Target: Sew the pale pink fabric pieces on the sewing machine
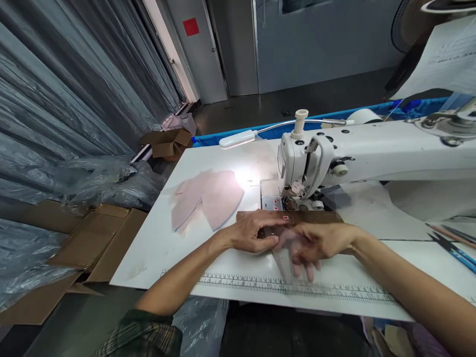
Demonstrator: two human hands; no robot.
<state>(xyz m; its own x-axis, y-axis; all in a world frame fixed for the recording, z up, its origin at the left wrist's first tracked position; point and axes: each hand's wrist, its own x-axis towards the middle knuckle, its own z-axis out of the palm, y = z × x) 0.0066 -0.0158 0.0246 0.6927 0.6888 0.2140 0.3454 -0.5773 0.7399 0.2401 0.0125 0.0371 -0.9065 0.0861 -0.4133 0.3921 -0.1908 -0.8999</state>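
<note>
In front of the white sewing machine [334, 153], my left hand [255, 230] rests on a brown strip [316, 216] that runs across the table beneath the needle area. Its index finger is stretched to the right and its thumb is apart from it, with nothing plainly held. My right hand [320, 240] is beside it, near the strip's front edge, palm partly turned up. Motion smears its fingers, so I cannot tell whether they hold anything. A faint, see-through shape lies below the two hands, too blurred to name. Pale pink fabric pieces [208, 198] with blue edging lie to the left.
A printed ruler scale [260, 283] follows the front edge of the white table [148, 263]. Blue-handled scissors [453, 250] lie at the right. A lit lamp [238, 139] reaches over the table's back. Cardboard boxes [107, 238] and plastic sheeting stand left of it.
</note>
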